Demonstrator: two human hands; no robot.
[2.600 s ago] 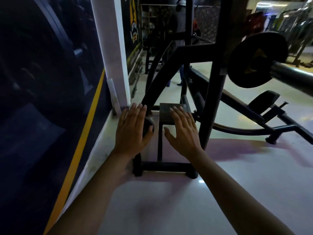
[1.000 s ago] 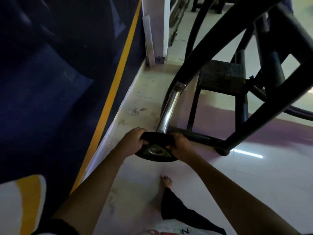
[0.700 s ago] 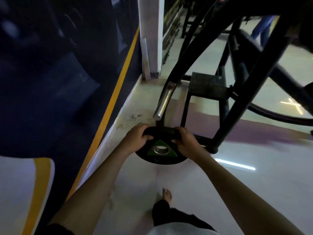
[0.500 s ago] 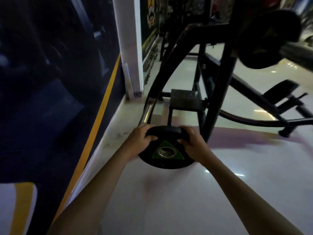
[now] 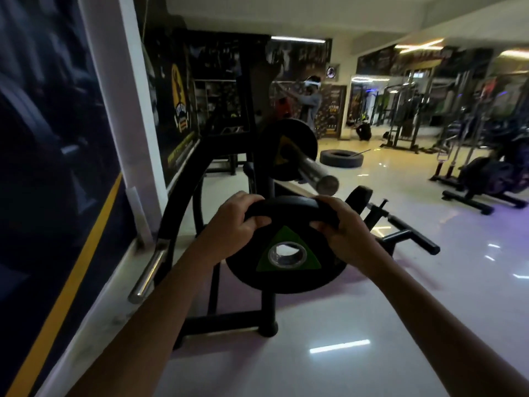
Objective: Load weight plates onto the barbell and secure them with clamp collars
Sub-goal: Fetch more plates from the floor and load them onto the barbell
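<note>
Plate higher now, left hand, right hand at rim; barbell end free

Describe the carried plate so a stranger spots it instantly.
Find the black rack by the left wall, its barbell end pointing at the camera. Just below that end, left hand and right hand grip a black plate by its top rim. Its triangle is green; the plate on the bar has a yellow one.
</note>
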